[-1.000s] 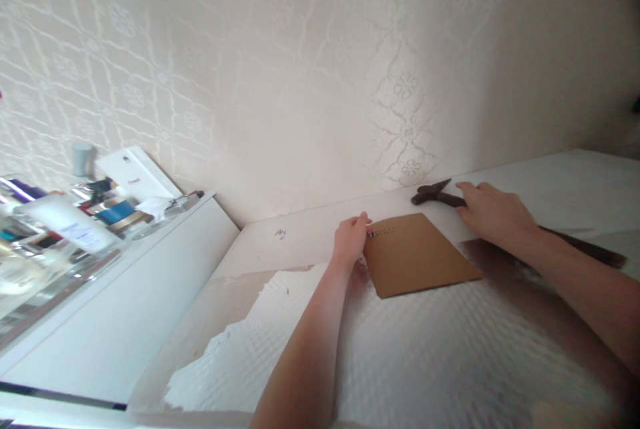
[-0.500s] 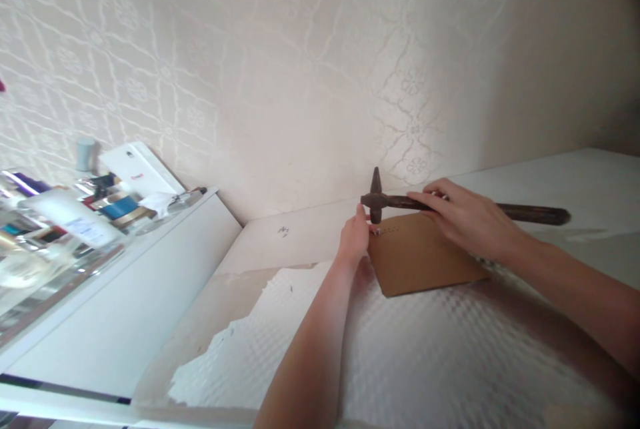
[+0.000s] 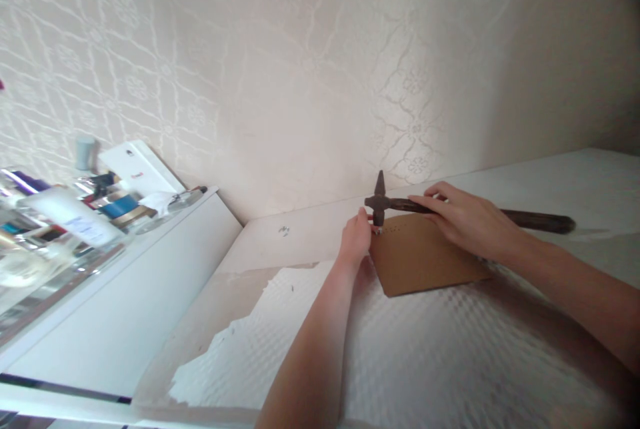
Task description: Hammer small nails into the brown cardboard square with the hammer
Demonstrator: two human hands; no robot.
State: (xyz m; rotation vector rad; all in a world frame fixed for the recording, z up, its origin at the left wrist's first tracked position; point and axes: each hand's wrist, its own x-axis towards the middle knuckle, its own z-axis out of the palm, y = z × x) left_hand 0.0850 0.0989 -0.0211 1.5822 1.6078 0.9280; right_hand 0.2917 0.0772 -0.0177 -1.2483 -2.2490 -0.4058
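Observation:
My right hand [image 3: 465, 219] is wrapped round the wooden handle of a hammer [image 3: 379, 203], partway along it. The hammer's dark head hangs over the far left corner of a flat brown board [image 3: 425, 259]. Rows of small dark holes run along the board's far edge. At that corner, my left hand [image 3: 356, 235] has its fingers drawn together around a small shiny metal piece [image 3: 379, 231]. Directly above it is the hammer's flat face, seemingly touching it. The piece's exact kind is too small to tell, and the left fingertips are partly hidden.
Several small metal bits [image 3: 285, 231] lie on the white surface left of my hand. Under the board is a white quilted sheet [image 3: 240, 342] with a torn edge. On the left, a white cabinet [image 3: 135, 309] carries bottles, tubes and a white box [image 3: 141, 169]. Patterned wallpaper [image 3: 300, 82] rises behind.
The hammer head has come down slightly toward the small metal piece, with my right hand moving along. My left hand and the board stay nearly in place.

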